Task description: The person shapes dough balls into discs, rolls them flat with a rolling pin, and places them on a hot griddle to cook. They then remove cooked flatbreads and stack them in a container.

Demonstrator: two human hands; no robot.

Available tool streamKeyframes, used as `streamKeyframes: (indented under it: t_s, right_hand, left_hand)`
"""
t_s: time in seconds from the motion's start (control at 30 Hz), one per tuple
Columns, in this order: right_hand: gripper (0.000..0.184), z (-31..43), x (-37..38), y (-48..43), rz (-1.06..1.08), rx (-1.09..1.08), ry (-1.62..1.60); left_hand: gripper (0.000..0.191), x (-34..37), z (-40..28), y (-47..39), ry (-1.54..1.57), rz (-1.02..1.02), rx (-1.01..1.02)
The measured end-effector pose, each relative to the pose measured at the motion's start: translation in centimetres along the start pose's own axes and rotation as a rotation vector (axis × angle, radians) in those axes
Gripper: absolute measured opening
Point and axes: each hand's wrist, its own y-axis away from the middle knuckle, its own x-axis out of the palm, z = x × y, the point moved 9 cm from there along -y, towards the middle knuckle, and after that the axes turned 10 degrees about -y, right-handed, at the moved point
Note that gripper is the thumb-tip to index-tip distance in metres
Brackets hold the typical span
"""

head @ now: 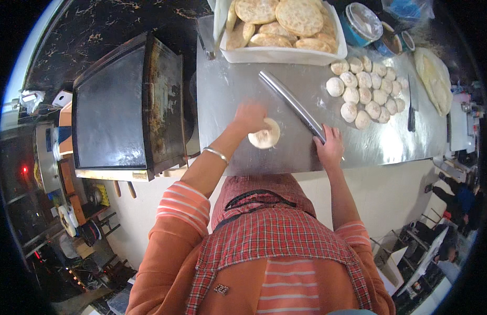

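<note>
A flattened round of dough (263, 136) lies on the metal worktop (227, 86) before me. Over its upper left edge is my left hand (250, 115), blurred, with a bangle on the wrist; whether its fingers grip the dough cannot be told. My right hand (330, 146) rests around the lower end of a metal rolling pin (292, 104), which lies slantwise on the worktop, touching it with the fingers. Several floured dough balls (364, 95) sit in rows at the right, apart from the hand.
A white bin (283, 56) of flat breads (299, 17) stands at the back. To the left is a flat griddle (109, 110). Right of the dough balls lie a knife (412, 106) and a larger dough piece (432, 80). Tubs (363, 23) stand at the back right.
</note>
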Motion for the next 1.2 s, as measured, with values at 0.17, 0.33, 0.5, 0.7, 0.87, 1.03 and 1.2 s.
streamKeyframes:
  t_s: [0.17, 0.33, 0.5, 0.7, 0.87, 1.03, 1.2]
  right_hand:
    - [0.052, 0.6, 0.1, -0.4, 0.035, 0.05, -0.07]
    - [0.048, 6.7, 0.1, 1.2, 0.073, -0.292, -0.059]
    - [0.053, 12.9, 2.7, 2.0, 0.231, -0.391, 0.053]
    - [0.061, 15.2, 4.7, -8.7, -0.057, -0.386, 0.174]
    - [0.065, 13.9, 4.8, -1.7, 0.106, -0.46, 0.184]
    - [0.069, 15.5, 4.5, -3.8, 0.088, -0.426, 0.143]
    - [0.058, 15.1, 5.7, -9.4, 0.066, -0.449, 0.111]
  left_hand:
    - [0.039, 3.8, 3.2, 7.3, 0.95, -0.18, -0.376]
    - [0.028, 3.1, 4.9, 17.3, 0.558, -0.68, -0.425]
    - [0.042, 0.1, 5.4, 17.1, -0.093, -0.852, -0.392]
    - [0.053, -4.4, 9.3, 7.4, -0.214, -0.736, -0.548]
    - [0.059, -1.6, 5.2, 11.6, -0.207, -0.428, -0.434]
    - [0.06, -1.9, 5.7, 10.8, -0.2, -0.458, -0.395]
    - [0.057, -3.8, 6.9, 4.5, -0.168, -0.753, -0.268]
